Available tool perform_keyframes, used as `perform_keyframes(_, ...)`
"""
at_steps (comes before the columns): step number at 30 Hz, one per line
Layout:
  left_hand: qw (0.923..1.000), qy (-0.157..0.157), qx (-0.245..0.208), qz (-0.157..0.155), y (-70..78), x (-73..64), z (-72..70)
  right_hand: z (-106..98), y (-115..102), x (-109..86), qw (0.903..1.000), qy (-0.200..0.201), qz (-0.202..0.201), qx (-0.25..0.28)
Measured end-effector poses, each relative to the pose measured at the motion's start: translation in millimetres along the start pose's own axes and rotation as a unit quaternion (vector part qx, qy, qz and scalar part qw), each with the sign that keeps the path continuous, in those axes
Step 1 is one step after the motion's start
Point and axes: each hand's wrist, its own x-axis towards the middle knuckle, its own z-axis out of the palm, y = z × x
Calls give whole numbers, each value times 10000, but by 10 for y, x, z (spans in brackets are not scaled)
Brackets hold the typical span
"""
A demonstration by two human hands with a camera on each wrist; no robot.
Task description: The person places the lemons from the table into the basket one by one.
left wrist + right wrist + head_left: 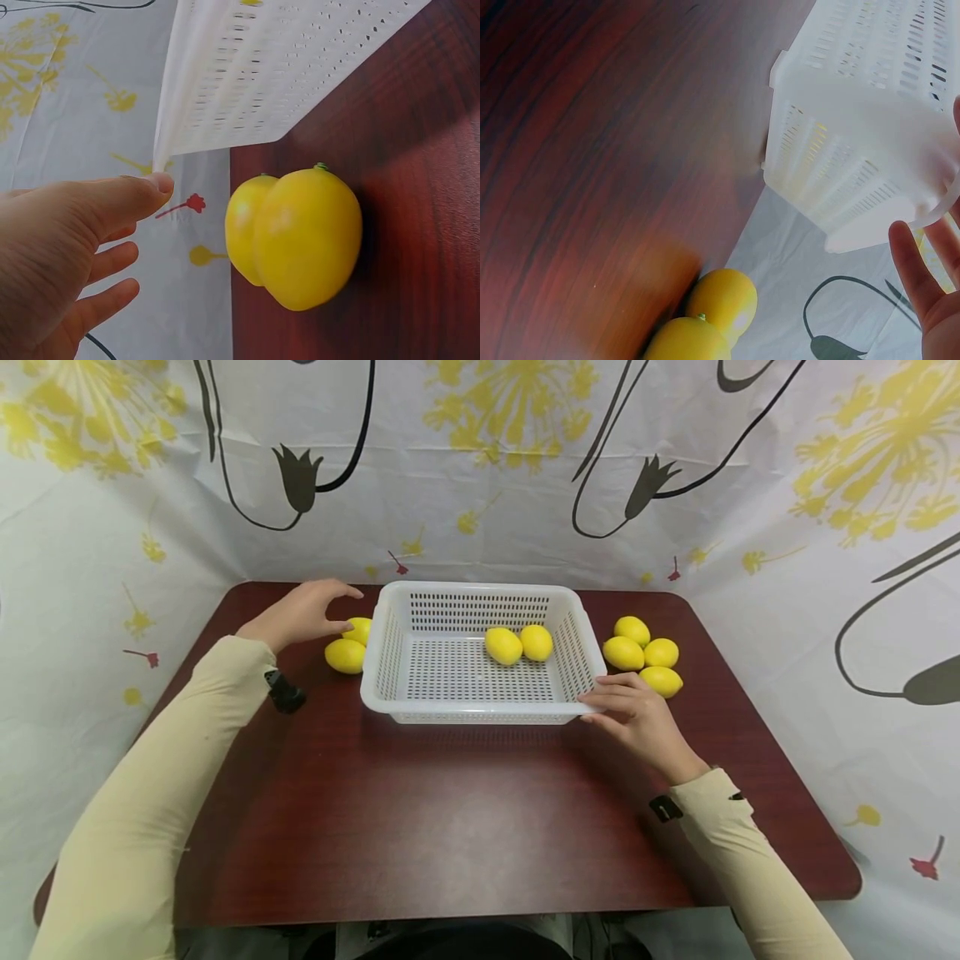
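The place looks to us like a makeshift curtained-off booth: a pale, creased sheet printed with yellow and grey flowers rises behind and on both sides of the dark red-brown worktop. We cannot tell what building surrounds it.

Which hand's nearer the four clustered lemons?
Right. The right hand is just beside the four lemons, at the basket; the left hand is off the basket's other side.
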Motion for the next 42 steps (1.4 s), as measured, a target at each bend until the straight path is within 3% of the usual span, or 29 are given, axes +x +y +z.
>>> perform_keyframes(19,9992,-113,-330,-201,-106,-155,299,-4,-13,-1,10000,12,-6,30)
perform_keyframes(42,9998,-157,-120,-92,-172,-162,529,-1,1,-8,10000,30,-11,33)
